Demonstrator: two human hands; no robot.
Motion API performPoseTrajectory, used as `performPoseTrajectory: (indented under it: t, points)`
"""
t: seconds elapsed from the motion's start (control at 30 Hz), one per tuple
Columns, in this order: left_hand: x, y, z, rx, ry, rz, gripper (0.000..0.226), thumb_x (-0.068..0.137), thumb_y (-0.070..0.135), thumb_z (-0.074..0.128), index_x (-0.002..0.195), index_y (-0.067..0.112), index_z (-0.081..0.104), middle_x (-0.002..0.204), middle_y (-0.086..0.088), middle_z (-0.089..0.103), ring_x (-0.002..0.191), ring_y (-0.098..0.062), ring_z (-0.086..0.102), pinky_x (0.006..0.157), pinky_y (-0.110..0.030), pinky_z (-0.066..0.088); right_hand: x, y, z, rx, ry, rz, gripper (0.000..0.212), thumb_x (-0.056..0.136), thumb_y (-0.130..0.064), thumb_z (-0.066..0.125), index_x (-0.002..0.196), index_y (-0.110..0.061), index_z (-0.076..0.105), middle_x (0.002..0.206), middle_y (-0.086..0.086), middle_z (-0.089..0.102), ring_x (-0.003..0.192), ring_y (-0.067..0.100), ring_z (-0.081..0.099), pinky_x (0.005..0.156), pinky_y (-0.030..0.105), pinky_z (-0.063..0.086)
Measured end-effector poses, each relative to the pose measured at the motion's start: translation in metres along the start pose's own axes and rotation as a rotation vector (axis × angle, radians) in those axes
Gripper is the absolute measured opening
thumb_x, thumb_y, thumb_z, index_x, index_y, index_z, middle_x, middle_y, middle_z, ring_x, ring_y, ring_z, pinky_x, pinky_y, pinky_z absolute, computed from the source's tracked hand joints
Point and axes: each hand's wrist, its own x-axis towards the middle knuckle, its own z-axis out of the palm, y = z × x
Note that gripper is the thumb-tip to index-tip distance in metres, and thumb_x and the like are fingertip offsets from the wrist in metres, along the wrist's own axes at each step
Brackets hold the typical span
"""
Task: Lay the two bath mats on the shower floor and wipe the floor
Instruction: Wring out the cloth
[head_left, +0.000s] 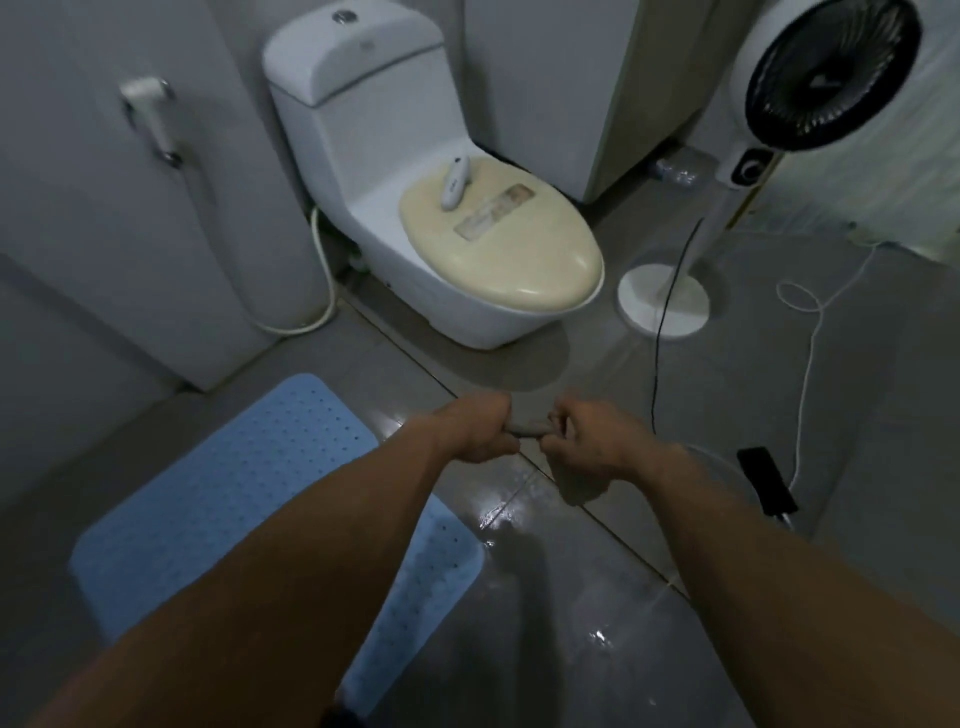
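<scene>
Above the wet floor (561, 597), 2 hands, left hand (475, 434) and right hand (592, 441), around a grey bar (530, 429).

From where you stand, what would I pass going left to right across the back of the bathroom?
Wall-mounted spray nozzle → toilet with a small white remote on its lid → standing fan.

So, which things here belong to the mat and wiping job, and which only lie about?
For the job:
- blue bath mat, flat on the floor
- wet floor
- left hand and right hand, both closed on a thin grey bar

Lying about:
- toilet
- white remote on its lid
- fan
- phone
</scene>
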Motion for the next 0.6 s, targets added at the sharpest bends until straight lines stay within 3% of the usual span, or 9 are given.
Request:
performPoseTrajectory:
  t: [0.1, 0.23, 0.37, 0.53, 0.6]
  points:
    - [-0.026, 0.023, -0.056, -0.044, 0.067, -0.001, 0.034, 0.082, 0.034, 0.067, 0.102, 0.012, 0.051, 0.105, -0.011, 0.059, 0.092, -0.029, 0.057, 0.073, -0.034, 0.046, -0.016, -0.028, -0.074, 0.02, -0.043, -0.041, 0.029, 0.073, -0.047, 0.062, 0.079, -0.019, 0.053, 0.082, 0.001, 0.062, 0.079, 0.025, 0.06, 0.072, 0.039, 0.053]
    - [-0.053, 0.047, -0.121, -0.1, 0.099, -0.011, 0.027, 0.079, 0.029, 0.069, 0.091, 0.016, 0.049, 0.096, -0.006, 0.058, 0.081, -0.022, 0.051, 0.062, -0.028, 0.037, -0.021, -0.06, -0.144, 0.031, -0.094, -0.045, 0.028, 0.068, -0.04, 0.066, 0.078, -0.015, 0.057, 0.079, 0.004, 0.065, 0.077, 0.025, 0.062, 0.069, 0.041, 0.054]
    - [-0.073, 0.052, -0.175, -0.091, 0.086, -0.04, 0.024, 0.076, 0.029, 0.069, 0.088, 0.019, 0.051, 0.088, -0.001, 0.056, 0.076, -0.018, 0.052, 0.053, -0.024, 0.034, -0.017, -0.088, -0.196, 0.083, -0.105, -0.103, 0.025, 0.062, -0.039, 0.068, 0.074, -0.022, 0.053, 0.076, 0.0, 0.064, 0.074, 0.024, 0.061, 0.066, 0.04, 0.053]
    - [-0.088, 0.037, -0.234, -0.137, 0.125, -0.123, 0.03, 0.074, 0.032, 0.067, 0.095, 0.023, 0.048, 0.093, 0.0, 0.055, 0.08, -0.017, 0.053, 0.06, -0.028, 0.04, 0.0, -0.121, -0.25, 0.056, -0.111, -0.128, 0.043, 0.062, -0.046, 0.074, 0.097, -0.034, 0.052, 0.088, 0.0, 0.066, 0.079, 0.019, 0.063, 0.067, 0.037, 0.055]
    - [-0.097, 0.037, -0.256, -0.177, 0.152, -0.14, 0.029, 0.075, 0.027, 0.062, 0.099, 0.024, 0.047, 0.098, -0.003, 0.058, 0.083, -0.019, 0.056, 0.067, -0.033, 0.048, 0.008, -0.136, -0.27, 0.009, -0.15, -0.167, 0.032, 0.067, -0.045, 0.074, 0.093, -0.033, 0.06, 0.089, -0.001, 0.065, 0.082, 0.018, 0.062, 0.064, 0.032, 0.05]
